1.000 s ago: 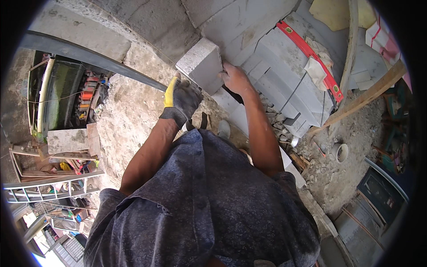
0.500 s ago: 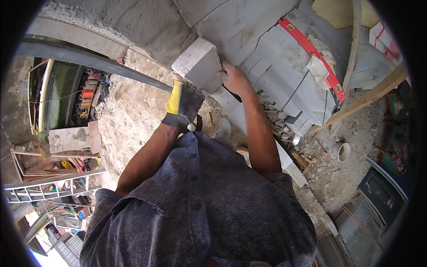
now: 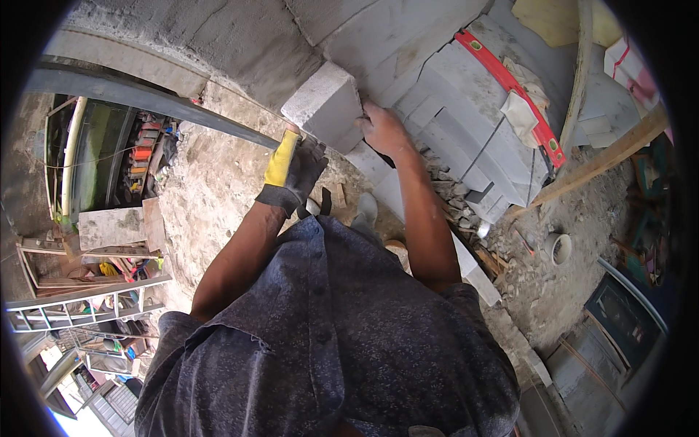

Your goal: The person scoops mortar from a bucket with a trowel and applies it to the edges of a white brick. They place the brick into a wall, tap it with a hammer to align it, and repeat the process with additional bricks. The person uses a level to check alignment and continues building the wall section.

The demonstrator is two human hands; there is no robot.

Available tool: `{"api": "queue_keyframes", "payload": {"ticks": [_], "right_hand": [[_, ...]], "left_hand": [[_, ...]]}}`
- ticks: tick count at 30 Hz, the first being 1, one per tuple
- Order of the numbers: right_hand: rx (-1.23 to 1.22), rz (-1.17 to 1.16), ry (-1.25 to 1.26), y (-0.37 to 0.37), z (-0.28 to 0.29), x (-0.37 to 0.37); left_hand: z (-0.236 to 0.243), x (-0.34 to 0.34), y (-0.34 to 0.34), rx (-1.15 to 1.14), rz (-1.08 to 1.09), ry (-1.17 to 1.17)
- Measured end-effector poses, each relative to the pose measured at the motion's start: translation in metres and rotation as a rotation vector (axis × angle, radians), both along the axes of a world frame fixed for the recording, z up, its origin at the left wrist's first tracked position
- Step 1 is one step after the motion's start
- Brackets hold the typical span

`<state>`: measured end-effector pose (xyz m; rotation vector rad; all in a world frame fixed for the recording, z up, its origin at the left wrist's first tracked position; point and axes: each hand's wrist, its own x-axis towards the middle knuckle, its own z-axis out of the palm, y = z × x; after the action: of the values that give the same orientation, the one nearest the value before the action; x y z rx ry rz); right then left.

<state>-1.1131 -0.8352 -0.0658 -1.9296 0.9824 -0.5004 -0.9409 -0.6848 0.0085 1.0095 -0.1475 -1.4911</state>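
A pale grey lightweight concrete block [image 3: 329,105] sits at the top centre against the grey wall, tilted in the picture. My bare right hand [image 3: 386,131] grips its right side, the thumb and fingers pressed to its face and some fingertips hidden. At the block's lower left corner is my left hand [image 3: 295,164], in a yellow and dark grey work glove that leaves the thumb tip bare. Its fingers are curled against the near lower edge, partly hidden by the block. A long grey metal bar [image 3: 167,102] ends beside the left glove.
A red spirit level [image 3: 513,95] lies across stacked grey blocks [image 3: 466,109] on the right, with a rag [image 3: 520,113] beside it. Rubble [image 3: 455,197] lies below the stack. A wooden plank [image 3: 601,164] and white bucket [image 3: 559,249] are farther right. At left is a ladder [image 3: 87,313].
My left hand has shifted slightly left and turned, showing more of the glove's dark fingers. The block and my right hand stay in nearly the same place.
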Motion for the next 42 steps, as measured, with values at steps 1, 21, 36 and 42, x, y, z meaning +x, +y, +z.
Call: {"api": "queue_keyframes", "payload": {"ticks": [1,21,36,42], "right_hand": [[-0.001,-0.001,0.003,0.000,0.002,0.000],[-0.025,0.018,0.043,0.005,0.009,0.001],[-0.024,0.036,0.024,-0.002,0.003,-0.003],[0.012,-0.036,-0.134,0.000,-0.021,-0.002]], "left_hand": [[0.000,0.013,0.008,-0.012,-0.002,-0.014],[0.083,0.000,-0.019,0.114,-0.119,-0.165],[0.064,0.015,-0.018,0.129,-0.083,-0.184],[0.075,0.005,-0.022,0.096,-0.056,-0.145]]}}
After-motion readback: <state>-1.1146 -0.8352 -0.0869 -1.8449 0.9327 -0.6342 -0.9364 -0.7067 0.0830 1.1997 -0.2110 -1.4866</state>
